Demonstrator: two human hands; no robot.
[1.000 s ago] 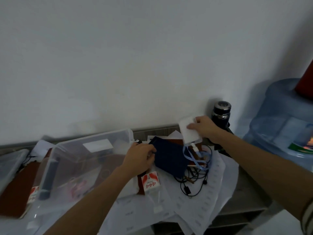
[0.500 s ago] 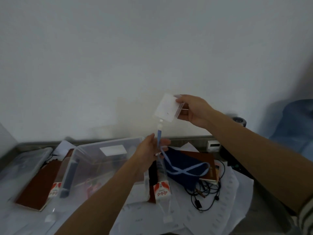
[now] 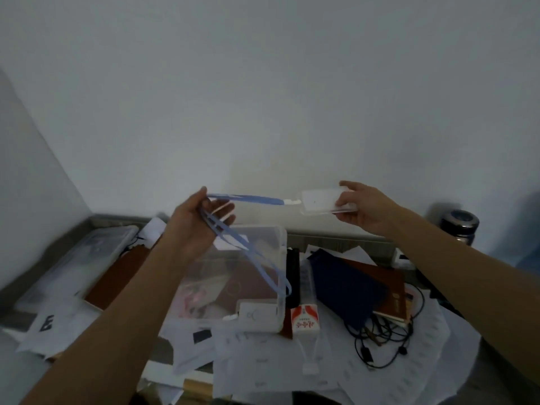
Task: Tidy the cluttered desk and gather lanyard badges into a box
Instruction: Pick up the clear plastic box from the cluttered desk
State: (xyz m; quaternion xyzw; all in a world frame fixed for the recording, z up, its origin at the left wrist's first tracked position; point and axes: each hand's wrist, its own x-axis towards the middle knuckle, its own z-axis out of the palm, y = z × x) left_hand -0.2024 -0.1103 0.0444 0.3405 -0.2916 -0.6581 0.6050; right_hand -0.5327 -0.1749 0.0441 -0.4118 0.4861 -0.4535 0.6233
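Note:
I hold a lanyard badge up in the air above the desk. My right hand (image 3: pixel 363 207) pinches the clear white badge holder (image 3: pixel 320 201) by its right end. The blue lanyard strap (image 3: pixel 251 198) runs taut from the holder leftward to my left hand (image 3: pixel 198 222), whose fingers hook round it. The rest of the strap hangs as a loop (image 3: pixel 263 267) down over the clear plastic box (image 3: pixel 280 258). A white badge holder (image 3: pixel 257 314) lies inside the box at its near right corner.
Loose papers (image 3: pixel 292 369) cover the desk. Right of the box lie a dark blue pouch (image 3: pixel 344 285), a brown notebook (image 3: pixel 388 287), tangled black cables (image 3: pixel 380 340) and a red-and-white packet (image 3: pixel 305 320). A brown book (image 3: pixel 117 282) and box lid (image 3: pixel 84 258) lie left; a dark flask (image 3: pixel 460 223) stands far right.
I lifted the badge off the pile. My right hand moved right and turned the holder level; my left hand rose and slid along the strap, pulling it taut over the box.

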